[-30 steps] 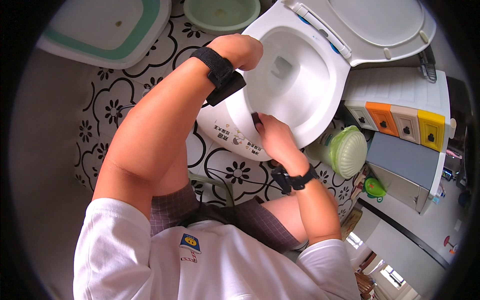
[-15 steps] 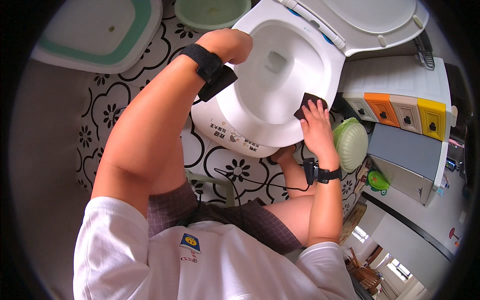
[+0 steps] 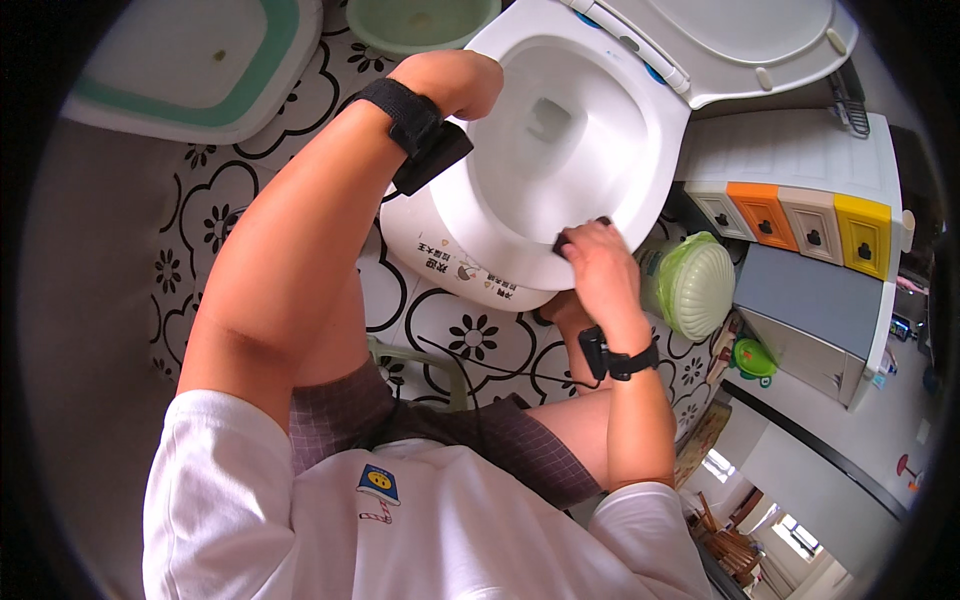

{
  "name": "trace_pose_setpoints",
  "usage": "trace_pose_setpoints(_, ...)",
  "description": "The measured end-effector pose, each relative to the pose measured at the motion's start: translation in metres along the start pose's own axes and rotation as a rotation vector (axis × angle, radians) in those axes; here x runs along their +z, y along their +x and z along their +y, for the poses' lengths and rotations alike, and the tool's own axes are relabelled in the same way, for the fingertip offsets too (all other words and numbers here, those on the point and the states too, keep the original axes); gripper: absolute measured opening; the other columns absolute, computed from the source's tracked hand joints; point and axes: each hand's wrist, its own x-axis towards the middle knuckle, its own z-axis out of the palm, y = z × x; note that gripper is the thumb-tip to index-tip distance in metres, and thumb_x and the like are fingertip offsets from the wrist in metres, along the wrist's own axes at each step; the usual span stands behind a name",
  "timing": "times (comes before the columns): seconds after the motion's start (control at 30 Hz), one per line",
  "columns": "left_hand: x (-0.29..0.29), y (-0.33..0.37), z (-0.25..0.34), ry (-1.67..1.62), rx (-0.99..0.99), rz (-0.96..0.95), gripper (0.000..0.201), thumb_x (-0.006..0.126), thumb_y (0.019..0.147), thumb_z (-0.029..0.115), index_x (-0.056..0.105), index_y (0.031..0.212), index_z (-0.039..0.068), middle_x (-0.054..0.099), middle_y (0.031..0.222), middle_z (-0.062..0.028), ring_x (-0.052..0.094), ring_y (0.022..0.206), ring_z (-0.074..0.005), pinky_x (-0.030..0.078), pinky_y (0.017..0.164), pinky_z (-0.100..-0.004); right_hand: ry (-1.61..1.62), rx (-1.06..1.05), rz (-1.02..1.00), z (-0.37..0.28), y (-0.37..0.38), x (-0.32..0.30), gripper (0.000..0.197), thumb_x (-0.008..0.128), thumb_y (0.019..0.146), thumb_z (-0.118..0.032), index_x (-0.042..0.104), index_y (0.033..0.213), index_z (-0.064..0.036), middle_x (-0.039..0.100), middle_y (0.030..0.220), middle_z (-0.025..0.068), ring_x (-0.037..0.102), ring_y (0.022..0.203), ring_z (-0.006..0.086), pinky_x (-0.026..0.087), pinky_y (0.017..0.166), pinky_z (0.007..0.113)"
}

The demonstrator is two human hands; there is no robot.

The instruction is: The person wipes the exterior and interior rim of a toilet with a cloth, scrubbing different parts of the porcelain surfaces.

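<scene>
A white toilet bowl (image 3: 450, 190) stands in front of me with its seat and lid (image 3: 760, 40) raised. My right hand (image 3: 608, 268) is at the near right part of the rim, its fingers closed over a flat dark brown cleaning pad (image 3: 563, 243). Most of that pad is hidden under the fingers. On the rim's left side is my left hand (image 3: 465, 85), bent at the wrist and curled like a fist. Its fingertips are out of sight, so anything inside them cannot be seen. Both wrists wear black straps with small black boxes.
A lidded pale green bin (image 3: 700, 285) stands right of the bowl. Beyond it are a white cabinet with coloured drawers (image 3: 762, 217) and a grey-topped unit (image 3: 810, 300). A folding basin (image 3: 250, 110) and a green basin (image 3: 425, 25) lie at the far left. A thin cable crosses the patterned floor.
My right hand has slid toward me and left along the rim with the pad, its fingers now more curled. My left hand has barely moved.
</scene>
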Motion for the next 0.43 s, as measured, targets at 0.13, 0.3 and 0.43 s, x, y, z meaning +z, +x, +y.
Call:
trace_pose_setpoints(0.13,0.006,0.005,-0.007,-0.008,0.018,0.008,0.021,0.052,0.06,-0.007,0.06,0.08,-0.009,0.056,0.072,-0.0226,0.05,0.059,-0.0392,0.042,0.05,-0.0448,-0.034,0.13,0.044,0.012,-0.005,-0.007,0.017,0.063,0.083,-0.012,0.07,0.094,-0.0014,0.064,0.114,0.0119,0.055,0.116,0.0287,0.046,0.095,0.038)
trace_pose_setpoints(0.3,0.001,-0.002,-0.002,-0.003,0.054,0.048,0.022,0.053,0.06,-0.006,0.061,0.081,-0.008,0.058,0.075,-0.0234,0.052,0.06,-0.0409,0.043,0.051,-0.0451,0.144,0.081,0.136,-0.023,-0.021,0.019,0.02,0.065,0.08,-0.009,0.065,0.098,0.0009,0.062,0.114,0.0173,0.055,0.113,0.0343,0.039,0.103,0.045)
trace_pose_setpoints(0.43,-0.001,-0.006,0.002,0.08,0.023,0.026,0.03,0.067,0.078,0.024,0.066,0.082,-0.006,0.063,0.077,-0.0252,0.063,0.072,-0.038,0.049,0.061,-0.0445,0.133,-0.053,0.105,-0.058,-0.028,0.045,0.041,0.066,0.082,-0.011,0.054,0.121,-0.0031,0.045,0.137,0.0196,0.043,0.127,0.0384,0.03,0.11,0.05)
